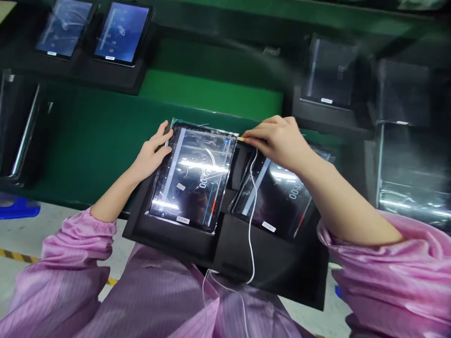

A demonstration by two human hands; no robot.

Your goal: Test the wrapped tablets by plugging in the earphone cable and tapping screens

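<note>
A tablet [192, 176] in clear film, its screen lit with a timer readout, lies tilted on a black foam tray [268, 263] in front of me. My left hand [152, 154] grips its left edge, thumb and fingertips at the upper corner. At the tablet's upper right corner, my right hand [278, 141] pinches a small pale plug [241, 139] against the edge. Whether the plug is fully inserted cannot be seen. A white cable [251, 225] hangs from that hand, crosses the tray and splits into two strands near my lap. Partly under my right forearm lies a second tablet [278, 197], also showing a timer.
Two tablets with blue screens, one at the far left [65, 28] and one beside it [122, 33], rest on black foam. Darker tablets stand at right [333, 72] and far right [412, 164]. Another device [17, 126] lies at left on the green bench [88, 141].
</note>
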